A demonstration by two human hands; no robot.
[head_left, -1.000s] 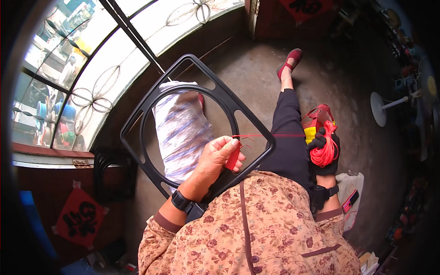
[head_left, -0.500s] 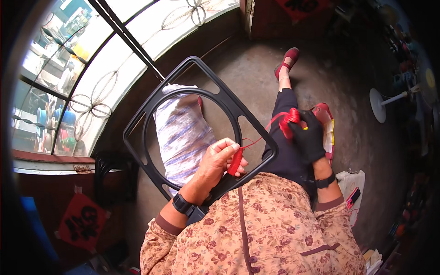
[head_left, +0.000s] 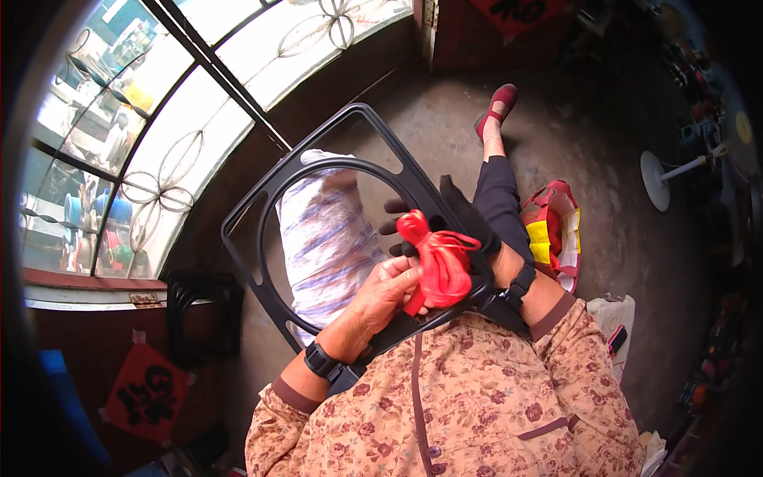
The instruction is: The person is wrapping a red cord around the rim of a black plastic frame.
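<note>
Across my lap lies a black plastic frame (head_left: 270,187) with a large round opening and slots at its corners. A loose bundle of red cord (head_left: 443,274) sits over the bar on its right side. My bare left hand (head_left: 383,292) is closed, thumb and finger pinching red cord at that bar beside the bundle. My right hand (head_left: 465,226), in a black glove, reaches across the frame behind the bundle. Its fingers are spread leftward over the round opening, thumb pointing up. The bundle hides its palm and part of the left fingertips.
A red bag with yellow panels (head_left: 548,238) stands by my right leg. Striped cloth (head_left: 322,238) covers my left leg under the frame. A white round-based stand (head_left: 656,181) is at the far right. Black stacked frames (head_left: 203,318) stand below the window at left.
My right hand has moved left from beside the bag to the frame, and the red bundle came with it. Its fingers have spread. The frame shifted slightly right; my left hand stayed near the bar.
</note>
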